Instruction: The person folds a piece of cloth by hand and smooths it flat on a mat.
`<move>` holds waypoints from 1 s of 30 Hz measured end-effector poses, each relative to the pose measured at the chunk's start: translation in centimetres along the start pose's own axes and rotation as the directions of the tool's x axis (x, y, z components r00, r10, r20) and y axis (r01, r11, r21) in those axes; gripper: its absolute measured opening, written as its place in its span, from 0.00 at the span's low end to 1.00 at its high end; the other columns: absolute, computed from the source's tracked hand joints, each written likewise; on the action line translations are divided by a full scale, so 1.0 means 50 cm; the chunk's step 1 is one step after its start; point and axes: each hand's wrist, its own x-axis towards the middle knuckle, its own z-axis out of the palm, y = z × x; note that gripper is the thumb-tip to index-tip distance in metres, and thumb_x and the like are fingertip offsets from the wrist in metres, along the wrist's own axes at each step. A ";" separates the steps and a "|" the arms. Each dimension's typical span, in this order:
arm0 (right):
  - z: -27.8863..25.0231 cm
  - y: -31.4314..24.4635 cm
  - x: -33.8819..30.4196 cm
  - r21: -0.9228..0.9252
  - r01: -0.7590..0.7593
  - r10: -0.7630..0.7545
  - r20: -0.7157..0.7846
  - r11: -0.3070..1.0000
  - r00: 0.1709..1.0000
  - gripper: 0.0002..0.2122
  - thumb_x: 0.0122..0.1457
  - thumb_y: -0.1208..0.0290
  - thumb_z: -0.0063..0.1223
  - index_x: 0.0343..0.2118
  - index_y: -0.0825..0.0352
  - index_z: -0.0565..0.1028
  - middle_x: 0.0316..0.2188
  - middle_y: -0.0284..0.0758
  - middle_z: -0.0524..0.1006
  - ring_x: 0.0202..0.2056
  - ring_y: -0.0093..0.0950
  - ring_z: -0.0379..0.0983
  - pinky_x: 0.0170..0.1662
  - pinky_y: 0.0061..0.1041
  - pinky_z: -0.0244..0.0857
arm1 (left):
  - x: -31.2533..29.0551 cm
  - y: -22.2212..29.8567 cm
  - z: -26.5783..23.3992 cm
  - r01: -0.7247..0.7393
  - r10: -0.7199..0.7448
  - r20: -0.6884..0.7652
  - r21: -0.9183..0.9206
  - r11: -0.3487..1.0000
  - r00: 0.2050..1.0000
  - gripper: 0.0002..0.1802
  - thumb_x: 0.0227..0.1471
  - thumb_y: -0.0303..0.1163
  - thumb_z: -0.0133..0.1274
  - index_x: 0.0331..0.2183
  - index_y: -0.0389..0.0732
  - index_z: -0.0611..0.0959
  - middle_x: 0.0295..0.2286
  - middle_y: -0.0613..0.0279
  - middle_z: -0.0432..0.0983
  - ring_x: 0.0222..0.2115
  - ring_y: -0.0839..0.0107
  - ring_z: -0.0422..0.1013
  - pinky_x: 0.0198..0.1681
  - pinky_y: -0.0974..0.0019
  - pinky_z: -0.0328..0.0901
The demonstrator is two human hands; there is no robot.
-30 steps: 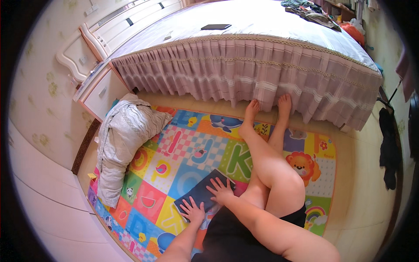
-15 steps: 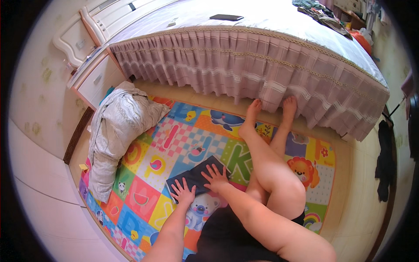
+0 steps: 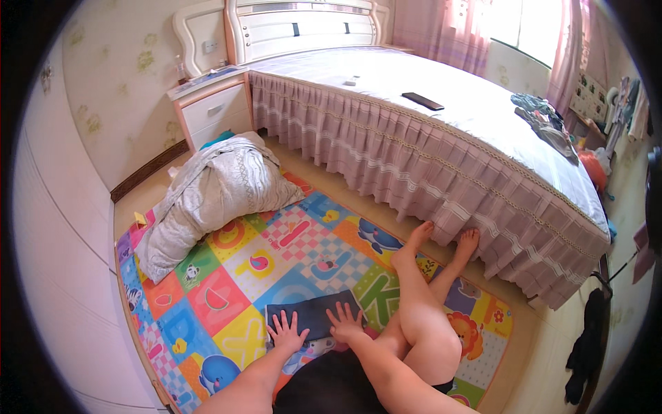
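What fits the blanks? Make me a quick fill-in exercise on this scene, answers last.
1. The number of hands resting on the dark folded cloth is ____.
2. Between the left hand and the right hand, the one nearer the bare legs is the ____.
3. Left or right, the bundled pale bedding lies to the person's ____.
4. The flat dark object lies on the largest piece of furniture, the ____.

Missing words: two; right; left; bed.

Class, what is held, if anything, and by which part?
Nothing is held: the left hand and right hand lie spread on the dark folded cloth.
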 end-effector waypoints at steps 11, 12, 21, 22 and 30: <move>-0.065 -0.021 -0.085 0.006 0.016 -0.016 0.106 1.000 0.994 0.32 0.59 0.51 0.38 0.64 0.46 0.41 0.66 0.36 0.28 0.66 0.41 0.21 0.60 0.60 0.25 | -0.058 0.018 0.035 -0.066 0.079 -0.334 0.052 0.997 0.939 0.43 0.51 0.60 0.43 0.62 0.53 0.51 0.63 0.53 0.35 0.62 0.46 0.31 0.57 0.32 0.29; -0.080 -0.028 -0.093 0.009 -0.018 0.016 0.143 1.000 0.990 0.33 0.59 0.50 0.38 0.64 0.46 0.41 0.66 0.36 0.27 0.66 0.41 0.21 0.60 0.60 0.25 | -0.060 0.022 0.039 -0.043 0.040 -0.246 -0.005 0.999 0.968 0.43 0.51 0.60 0.43 0.62 0.53 0.51 0.63 0.54 0.36 0.62 0.47 0.32 0.57 0.31 0.29; -0.025 0.013 -0.015 -0.043 -0.039 0.042 0.075 0.998 0.996 0.31 0.60 0.48 0.35 0.64 0.44 0.40 0.66 0.35 0.27 0.66 0.40 0.21 0.60 0.59 0.23 | -0.035 0.047 0.017 0.019 -0.019 -0.204 -0.004 1.000 0.979 0.42 0.52 0.61 0.39 0.62 0.52 0.51 0.62 0.54 0.37 0.63 0.48 0.31 0.56 0.30 0.29; -0.019 0.018 -0.003 -0.072 -0.033 0.035 0.033 0.997 0.999 0.30 0.60 0.48 0.35 0.64 0.44 0.42 0.66 0.36 0.29 0.66 0.40 0.22 0.60 0.58 0.23 | -0.021 0.050 0.014 0.031 -0.031 -0.194 0.000 1.000 0.980 0.42 0.52 0.61 0.38 0.62 0.52 0.50 0.62 0.54 0.37 0.63 0.47 0.31 0.56 0.30 0.29; -0.041 0.042 0.078 -0.016 -0.032 0.029 -0.165 0.999 0.986 0.29 0.60 0.48 0.35 0.64 0.44 0.46 0.66 0.35 0.33 0.66 0.39 0.25 0.60 0.60 0.22 | 0.126 0.039 0.007 -0.041 0.056 -0.230 0.069 0.997 0.972 0.42 0.52 0.62 0.38 0.62 0.53 0.52 0.62 0.53 0.39 0.62 0.45 0.33 0.54 0.26 0.31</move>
